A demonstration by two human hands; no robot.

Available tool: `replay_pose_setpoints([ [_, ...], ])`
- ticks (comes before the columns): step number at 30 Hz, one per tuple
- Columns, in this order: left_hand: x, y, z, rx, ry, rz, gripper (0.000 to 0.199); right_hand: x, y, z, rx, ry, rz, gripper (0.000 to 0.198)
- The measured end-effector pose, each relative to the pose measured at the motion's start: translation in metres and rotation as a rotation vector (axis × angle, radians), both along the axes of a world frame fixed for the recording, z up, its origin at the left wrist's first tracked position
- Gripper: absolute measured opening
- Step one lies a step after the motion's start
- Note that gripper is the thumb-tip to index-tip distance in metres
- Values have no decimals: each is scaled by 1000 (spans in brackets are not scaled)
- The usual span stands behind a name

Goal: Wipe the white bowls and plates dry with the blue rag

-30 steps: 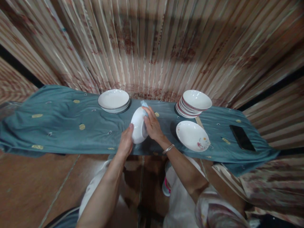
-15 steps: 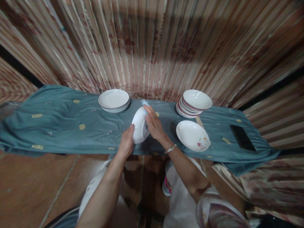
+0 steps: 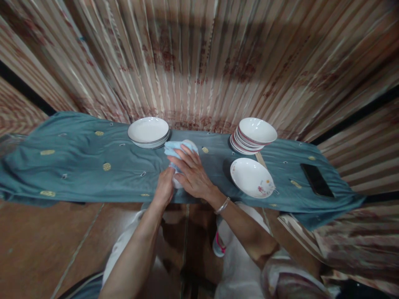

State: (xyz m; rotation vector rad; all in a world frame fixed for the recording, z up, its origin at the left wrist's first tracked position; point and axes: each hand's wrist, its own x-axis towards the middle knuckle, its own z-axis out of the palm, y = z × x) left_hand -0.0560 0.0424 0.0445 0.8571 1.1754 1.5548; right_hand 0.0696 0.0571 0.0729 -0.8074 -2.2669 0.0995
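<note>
My left hand (image 3: 164,187) grips the lower left edge of a white bowl (image 3: 178,182), holding it tilted above the table. A light blue cloth (image 3: 172,148) lies over the bowl's upper face. My right hand (image 3: 193,172), with a bracelet at the wrist, presses that cloth against the bowl with its fingers stretched across it. Much of the bowl is covered by the cloth and the right hand. To the right, a white floral plate (image 3: 249,176) rests face up on the teal tablecloth.
A stack of dark-rimmed white plates (image 3: 148,131) stands left of my hands. At the back right are stacked bowls (image 3: 257,132) with red bands. A black phone (image 3: 317,180) lies at the right end of the teal tablecloth (image 3: 81,166). Behind hangs a striped curtain (image 3: 193,62).
My right hand has swept the blue cloth from the bowl's far right edge leftward across it, so more cloth shows. The bowl has turned slightly, and my left hand still holds it.
</note>
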Motion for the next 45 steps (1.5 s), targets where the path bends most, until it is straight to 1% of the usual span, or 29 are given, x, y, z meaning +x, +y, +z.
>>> replay_pose_setpoints([
  [3, 2, 0, -1, -11, -74, -61, 49, 3, 12, 0, -36, 52, -27, 48],
  [6, 3, -1, -3, -36, -93, -100, 56, 7, 28, -5, -136, 168, -59, 53],
  [10, 2, -1, -4, -60, -102, -107, 60, 11, 47, -22, -325, 370, -106, 59],
  [13, 2, -1, -3, -65, -148, -90, 60, 12, 55, -38, -456, 474, -153, 62],
  [16, 4, -1, 2, -69, -203, -43, 63, 11, 54, -52, -554, 505, -197, 64],
  [19, 5, 0, 6, -56, -244, -12, 66, 7, 47, -64, -622, 506, -219, 69],
  [23, 4, 1, 7, -51, -293, 24, 61, -1, 32, -77, -704, 556, -263, 74],
  [26, 3, 3, 6, -52, -341, 48, 53, -6, 18, -85, -702, 555, -272, 72],
  [33, 2, 7, 3, -73, -381, 87, 45, -8, -13, -91, -639, 407, -249, 67],
  [41, 0, 8, 3, -46, -386, 88, 49, -5, -41, -86, -580, 312, -197, 61],
  [45, -1, 8, 3, -59, -389, 98, 49, -3, -52, -80, -489, 270, -142, 64],
])
